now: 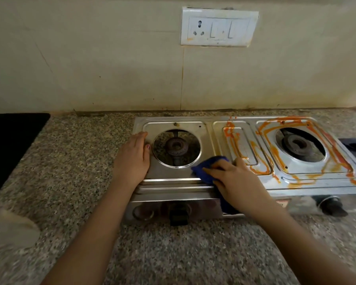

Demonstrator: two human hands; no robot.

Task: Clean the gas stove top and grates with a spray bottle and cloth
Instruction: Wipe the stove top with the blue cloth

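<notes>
Clearly the job is partway through. The steel gas stove (193, 124) sits on the speckled tabletop (80, 161) with no grates over either burner, and no spray bottle shows anywhere in view.

The left hand (134, 159) lies flat on the stove's left edge, fingers straight and holding nothing, apparently steadying the stove. The right hand (236, 182) presses the blue cloth (206, 167) onto the front of the top, just right of the left burner (176, 147). Its fingers are spread fairly flat over the fabric, and the cloth's lower part hangs over the front lip.

The panel around the left burner looks bright and free of stains, so that section seems done or nearly so. Orange smears (263, 170) cover the middle panel and ring the right burner (296, 145), running to the front right corner. By this showing, more than half the top remains to be wiped. The grates, being out of sight, cannot be judged.
</notes>
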